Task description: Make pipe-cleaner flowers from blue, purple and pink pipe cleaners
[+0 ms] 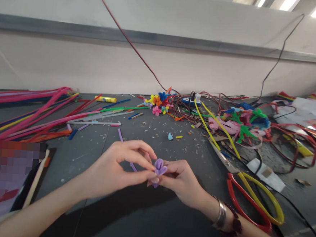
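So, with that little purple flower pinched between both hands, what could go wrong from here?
1. The purple flower is held only by the fingertips of the left hand and right hand; its loops could get squashed, or it might slip out.
2. The scissors lie just right of that hand; a sideways move might knock them or catch a blade.

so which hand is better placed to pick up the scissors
Right, probably. The scissors lie just beyond the right hand, on its side; the left hand would have to cross over. Both hands pinch the purple flower.
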Action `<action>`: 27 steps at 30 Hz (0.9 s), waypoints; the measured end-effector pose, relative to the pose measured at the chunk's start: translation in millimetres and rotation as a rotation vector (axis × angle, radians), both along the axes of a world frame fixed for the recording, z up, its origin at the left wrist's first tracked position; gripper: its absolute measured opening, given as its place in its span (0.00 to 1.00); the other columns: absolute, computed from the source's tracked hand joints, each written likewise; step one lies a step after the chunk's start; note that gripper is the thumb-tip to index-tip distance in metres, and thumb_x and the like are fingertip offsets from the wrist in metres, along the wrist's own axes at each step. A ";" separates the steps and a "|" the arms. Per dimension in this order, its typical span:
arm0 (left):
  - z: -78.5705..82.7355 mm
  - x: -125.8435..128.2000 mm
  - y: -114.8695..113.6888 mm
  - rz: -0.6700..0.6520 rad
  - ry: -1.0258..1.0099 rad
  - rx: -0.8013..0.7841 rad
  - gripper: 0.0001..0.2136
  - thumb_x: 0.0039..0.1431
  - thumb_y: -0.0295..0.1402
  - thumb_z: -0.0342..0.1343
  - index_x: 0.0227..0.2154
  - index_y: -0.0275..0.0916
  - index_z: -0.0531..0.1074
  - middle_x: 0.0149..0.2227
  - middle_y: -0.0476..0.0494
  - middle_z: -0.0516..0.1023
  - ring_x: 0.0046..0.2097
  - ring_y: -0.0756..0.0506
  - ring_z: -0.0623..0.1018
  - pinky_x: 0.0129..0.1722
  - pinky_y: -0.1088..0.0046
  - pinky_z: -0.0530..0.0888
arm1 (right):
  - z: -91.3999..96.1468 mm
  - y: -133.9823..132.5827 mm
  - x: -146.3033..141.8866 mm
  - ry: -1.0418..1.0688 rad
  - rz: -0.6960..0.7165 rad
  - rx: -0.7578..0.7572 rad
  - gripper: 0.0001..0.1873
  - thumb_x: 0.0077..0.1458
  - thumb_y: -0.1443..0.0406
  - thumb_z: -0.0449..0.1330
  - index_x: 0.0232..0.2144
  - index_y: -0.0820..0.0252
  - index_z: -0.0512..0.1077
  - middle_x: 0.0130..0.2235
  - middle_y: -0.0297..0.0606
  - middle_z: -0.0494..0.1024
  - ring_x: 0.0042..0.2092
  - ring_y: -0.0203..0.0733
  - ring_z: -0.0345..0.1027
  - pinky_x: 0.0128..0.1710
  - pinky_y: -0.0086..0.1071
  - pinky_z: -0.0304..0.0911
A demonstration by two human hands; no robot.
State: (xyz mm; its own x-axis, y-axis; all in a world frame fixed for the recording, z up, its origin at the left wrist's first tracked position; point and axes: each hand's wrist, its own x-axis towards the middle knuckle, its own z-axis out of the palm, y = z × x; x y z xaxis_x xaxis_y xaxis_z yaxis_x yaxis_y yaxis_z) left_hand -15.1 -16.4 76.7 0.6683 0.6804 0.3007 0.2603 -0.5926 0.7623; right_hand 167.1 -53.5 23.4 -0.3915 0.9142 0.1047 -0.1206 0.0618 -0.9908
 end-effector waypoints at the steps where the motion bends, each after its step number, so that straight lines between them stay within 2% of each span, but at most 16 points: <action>1: 0.3 -1.4 1.4 0.015 -0.013 -0.072 0.05 0.50 0.28 0.58 0.31 0.41 0.78 0.35 0.46 0.75 0.33 0.50 0.75 0.33 0.78 0.72 | 0.0 -0.2 0.0 -0.025 0.006 0.009 0.08 0.46 0.61 0.62 0.27 0.59 0.78 0.29 0.35 0.75 0.33 0.35 0.67 0.36 0.28 0.62; 4: 0.8 -3.8 5.0 0.043 -0.011 -0.270 0.10 0.51 0.31 0.57 0.38 0.41 0.75 0.37 0.45 0.75 0.35 0.48 0.75 0.33 0.77 0.73 | 0.6 -1.2 -0.6 -0.099 0.049 0.034 0.07 0.47 0.63 0.62 0.27 0.61 0.77 0.30 0.37 0.76 0.34 0.36 0.68 0.37 0.29 0.62; 6: 1.0 -3.5 6.2 0.004 0.051 -0.335 0.10 0.52 0.32 0.56 0.38 0.41 0.75 0.35 0.46 0.76 0.34 0.48 0.76 0.32 0.78 0.73 | 0.9 -1.9 -1.5 -0.108 0.082 0.034 0.07 0.47 0.63 0.62 0.27 0.63 0.77 0.29 0.37 0.76 0.34 0.37 0.68 0.37 0.30 0.62; 10: 1.7 -2.0 6.9 -0.038 0.135 -0.364 0.07 0.52 0.31 0.56 0.32 0.40 0.78 0.30 0.48 0.76 0.31 0.50 0.75 0.29 0.81 0.71 | 1.1 -2.9 -3.6 -0.071 0.126 -0.003 0.09 0.45 0.62 0.63 0.26 0.64 0.77 0.29 0.38 0.75 0.34 0.36 0.67 0.35 0.29 0.62; 14: 2.1 -3.2 8.6 -0.057 0.142 -0.449 0.06 0.52 0.29 0.56 0.31 0.38 0.77 0.31 0.47 0.77 0.30 0.50 0.75 0.30 0.81 0.71 | 1.6 -3.2 -4.4 -0.027 0.163 -0.041 0.11 0.43 0.60 0.64 0.27 0.63 0.77 0.27 0.36 0.73 0.33 0.36 0.67 0.35 0.28 0.62; 21: 3.1 -5.5 8.1 -0.102 0.162 -0.436 0.06 0.50 0.30 0.57 0.29 0.37 0.78 0.30 0.46 0.77 0.30 0.49 0.75 0.29 0.79 0.70 | -0.2 -3.5 -3.3 -0.023 0.186 -0.092 0.09 0.42 0.60 0.64 0.26 0.60 0.78 0.27 0.34 0.73 0.31 0.34 0.65 0.32 0.26 0.61; 24: 0.6 -8.9 13.6 -0.089 0.089 -0.521 0.07 0.51 0.30 0.57 0.32 0.38 0.77 0.31 0.46 0.78 0.31 0.49 0.75 0.31 0.78 0.71 | -0.8 -1.9 -1.7 0.007 0.151 -0.101 0.07 0.44 0.62 0.64 0.26 0.60 0.77 0.26 0.34 0.74 0.29 0.33 0.66 0.31 0.26 0.62; 27: -5.4 -12.8 23.6 -0.045 0.023 -0.613 0.08 0.49 0.30 0.59 0.34 0.39 0.76 0.32 0.46 0.78 0.33 0.48 0.76 0.33 0.75 0.72 | -1.2 1.8 0.5 0.025 0.011 -0.081 0.05 0.44 0.64 0.64 0.25 0.60 0.77 0.25 0.33 0.76 0.27 0.33 0.66 0.30 0.27 0.62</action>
State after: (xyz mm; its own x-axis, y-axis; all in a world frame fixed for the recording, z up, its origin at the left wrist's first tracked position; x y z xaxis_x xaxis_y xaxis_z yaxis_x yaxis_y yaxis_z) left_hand -27.8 7.1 71.3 0.7022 0.6958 -0.1509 0.2653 -0.0590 0.9624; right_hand 167.6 -51.7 22.3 -0.3995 0.9159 0.0399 -0.1455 -0.0203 -0.9892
